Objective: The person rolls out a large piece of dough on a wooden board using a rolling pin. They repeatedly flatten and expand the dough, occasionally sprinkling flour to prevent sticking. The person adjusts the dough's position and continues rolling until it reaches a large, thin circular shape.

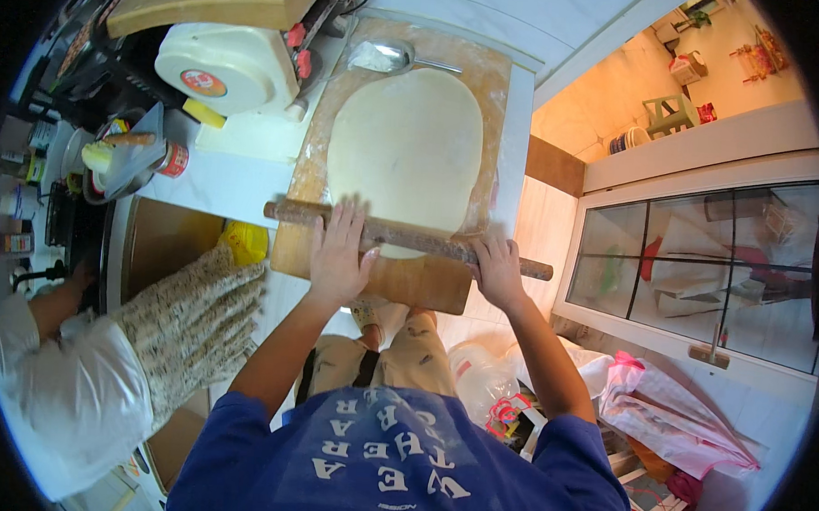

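Note:
A long brown wooden rolling pin (417, 238) lies across the near part of a large, thin dough sheet (407, 142). The dough rests on a floured wooden board (415, 283) whose near end sticks out past the counter edge. My left hand (339, 259) lies flat over the pin left of its middle, fingers stretched out beyond it. Nearer the pin's right end, my right hand (499, 268) has its fingers bent over the wood. A small lip of dough shows on my side of the pin. At the board's far end lies a metal scoop (391, 56) holding white flour.
A cream-coloured machine (215, 65) with red knobs stands left of the board. Beside it are a metal bowl (121, 181) and a can (174, 159). A co-worker in a white top (81, 392) stands at left. Bags (670, 404) lie at right, below a glazed door (690, 254).

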Available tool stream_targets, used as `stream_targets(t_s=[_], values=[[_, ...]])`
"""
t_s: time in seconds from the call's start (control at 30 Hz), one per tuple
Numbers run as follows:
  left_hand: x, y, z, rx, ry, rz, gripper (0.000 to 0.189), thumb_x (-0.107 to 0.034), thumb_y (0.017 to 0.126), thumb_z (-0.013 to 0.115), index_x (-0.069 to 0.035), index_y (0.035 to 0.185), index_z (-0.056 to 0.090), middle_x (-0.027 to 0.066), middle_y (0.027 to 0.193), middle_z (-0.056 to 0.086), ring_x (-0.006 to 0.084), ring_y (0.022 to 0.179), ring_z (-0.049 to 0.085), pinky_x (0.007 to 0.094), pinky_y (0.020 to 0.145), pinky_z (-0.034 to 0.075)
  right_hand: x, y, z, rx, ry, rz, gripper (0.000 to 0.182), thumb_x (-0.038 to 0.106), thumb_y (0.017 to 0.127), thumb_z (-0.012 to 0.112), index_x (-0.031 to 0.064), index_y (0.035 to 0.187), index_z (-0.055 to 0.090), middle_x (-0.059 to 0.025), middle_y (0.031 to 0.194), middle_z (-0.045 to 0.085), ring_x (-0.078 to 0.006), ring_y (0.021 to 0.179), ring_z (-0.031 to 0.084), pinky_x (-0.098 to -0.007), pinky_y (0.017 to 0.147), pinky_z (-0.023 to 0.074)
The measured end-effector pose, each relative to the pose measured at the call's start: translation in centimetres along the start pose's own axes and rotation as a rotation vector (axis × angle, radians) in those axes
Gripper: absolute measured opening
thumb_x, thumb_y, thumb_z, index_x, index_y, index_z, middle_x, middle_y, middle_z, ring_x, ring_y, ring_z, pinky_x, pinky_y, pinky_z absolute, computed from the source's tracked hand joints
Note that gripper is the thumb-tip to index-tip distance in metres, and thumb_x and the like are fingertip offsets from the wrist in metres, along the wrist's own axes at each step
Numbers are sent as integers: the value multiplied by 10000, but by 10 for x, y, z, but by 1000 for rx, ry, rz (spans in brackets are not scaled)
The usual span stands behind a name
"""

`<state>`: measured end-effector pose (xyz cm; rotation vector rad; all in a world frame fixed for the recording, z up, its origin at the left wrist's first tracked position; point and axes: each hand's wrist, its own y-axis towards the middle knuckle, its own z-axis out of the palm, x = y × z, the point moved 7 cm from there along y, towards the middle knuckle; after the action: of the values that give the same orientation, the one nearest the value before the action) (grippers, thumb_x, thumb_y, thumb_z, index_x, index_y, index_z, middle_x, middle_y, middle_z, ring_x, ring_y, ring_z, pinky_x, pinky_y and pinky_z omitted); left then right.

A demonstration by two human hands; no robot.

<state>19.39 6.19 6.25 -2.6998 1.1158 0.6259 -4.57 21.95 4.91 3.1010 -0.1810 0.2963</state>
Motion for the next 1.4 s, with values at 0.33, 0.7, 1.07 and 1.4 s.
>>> stream_targets(t_s=[0.33, 0.7, 1.07, 1.4], values=[[18, 151, 15, -182, 245, -14, 690, -318, 1025, 468, -26, 1612, 254, 174, 1669, 283, 336, 1557, 235, 544, 1258, 152, -53, 128, 5, -312, -156, 458, 639, 289, 1011, 540, -12, 1545, 359, -186, 1636, 335, -412, 1523, 275, -668, 1200, 168], [28, 42, 36, -17, 132, -6, 745, -330, 984, 550, -7, 1597, 276, 201, 1664, 278, 370, 1535, 280, 574, 1246, 161, -7, 40, 47, -116, 95, 457, 647, 296, 1006, 488, -9, 1561, 357, -192, 1644, 332, -464, 1524, 251, -635, 1222, 174], [12, 20, 34, 131, 139, -53, 752, -338, 1009, 540, 10, 1603, 236, 199, 1667, 262, 345, 1559, 224, 545, 1252, 175, 6, 21, 37, -175, 83, 359, 718, 314, 972, 563, -76, 1532, 339, -268, 1641, 284, -455, 1522, 258, -598, 1222, 214], [34, 199, 9, -249, 212, 5, 658, -368, 1053, 434, 20, 1572, 320, 226, 1644, 307, 372, 1556, 218, 501, 1270, 141, -86, 200, 4, -387, -74, 480, 614, 341, 1029, 519, 0, 1527, 408, -187, 1652, 319, -391, 1542, 250, -611, 1233, 174]])
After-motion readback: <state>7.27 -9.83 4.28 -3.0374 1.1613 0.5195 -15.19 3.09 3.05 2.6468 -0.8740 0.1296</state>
